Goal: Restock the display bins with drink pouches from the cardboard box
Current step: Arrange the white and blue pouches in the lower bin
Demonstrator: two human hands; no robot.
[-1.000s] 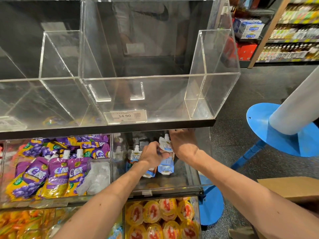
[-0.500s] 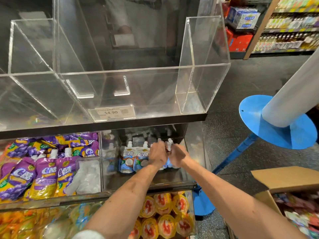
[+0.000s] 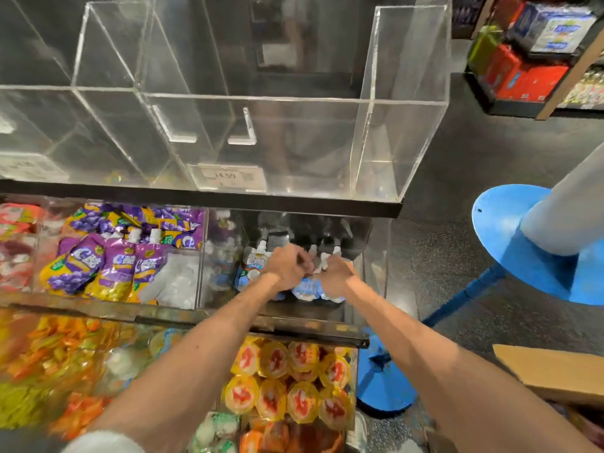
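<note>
Inside the bin (image 3: 313, 331), left hand (image 3: 287, 268) and right hand (image 3: 335, 276) seemingly grip pouches (image 3: 251, 266).

A second ago the right hand (image 3: 336, 276) was raised just under the black shelf edge (image 3: 228, 199), lifting one of the blue-and-white spouted drink pouches (image 3: 307, 287) by its top. The left hand (image 3: 287, 266) was lower and apart from it. Now both hands sit well below the black shelf edge, level with each other and almost touching. Their fingers are curled over the white spouts of the pouches bunched beneath them. The raised pouch has come down from the black shelf edge and stands among the others.
</note>
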